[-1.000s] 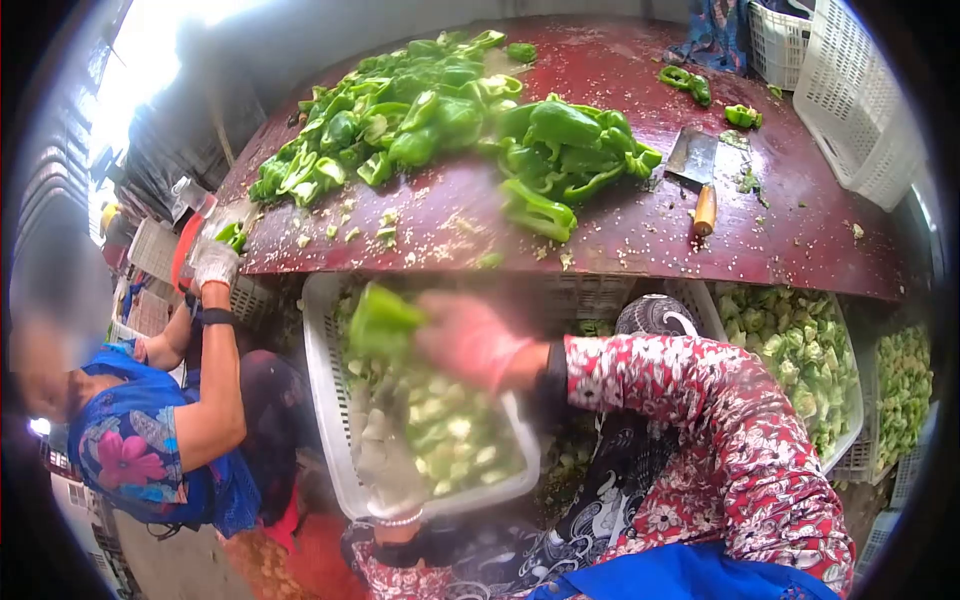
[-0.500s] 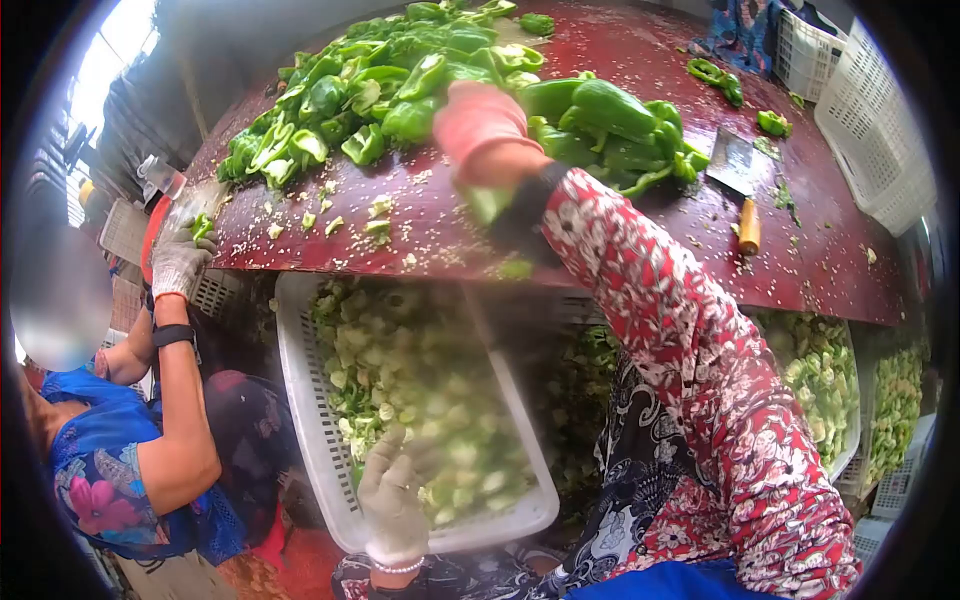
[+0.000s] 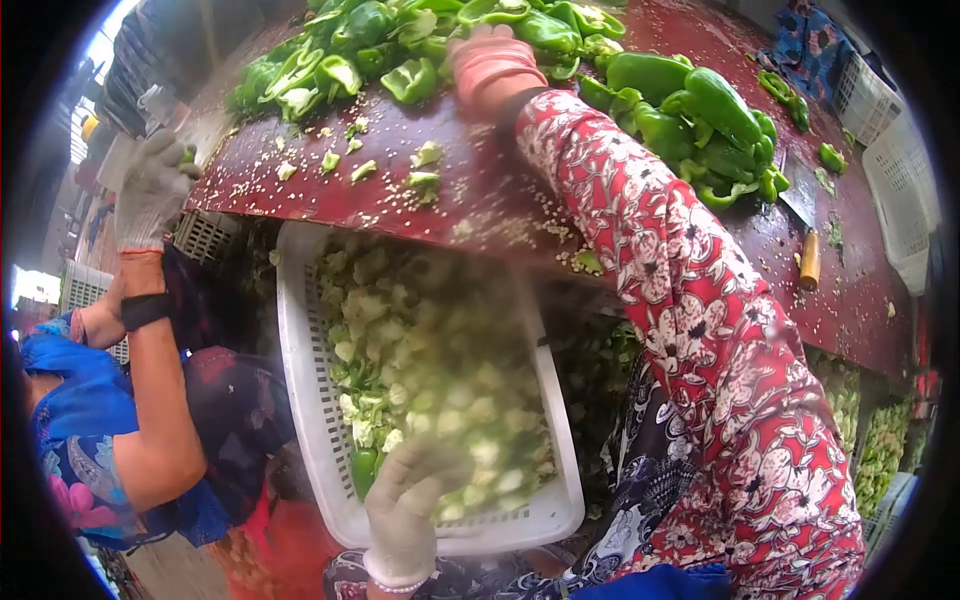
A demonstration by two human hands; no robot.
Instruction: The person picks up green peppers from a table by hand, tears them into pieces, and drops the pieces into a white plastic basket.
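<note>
My right hand (image 3: 490,60), in a pink glove, reaches into the pile of cut green peppers (image 3: 350,35) on the red table. Its fingers are bent against a green pepper half (image 3: 492,10) at the pile's near edge; the fingertips are hidden. My left hand (image 3: 410,500), in a white glove with a beaded bracelet, hovers over the near end of a white crate (image 3: 300,400). The left fingers are spread, slightly blurred, with nothing visible in them. Pale pepper cores and scraps (image 3: 400,380) fill the crate. A green pepper piece (image 3: 364,470) lies beside my left hand.
More green peppers (image 3: 700,120) lie right of my forearm. A knife with a wooden handle (image 3: 808,260) rests farther right. Seeds and scraps litter the red table (image 3: 300,190). At left, a co-worker's gloved hand (image 3: 155,190) is raised. White crates (image 3: 905,190) stand at the right.
The view has shifted, so the table sits higher and farther right. My right hand has moved forward to the pile's edge. My left hand has shifted slightly right, its fingers spreading over the crate.
</note>
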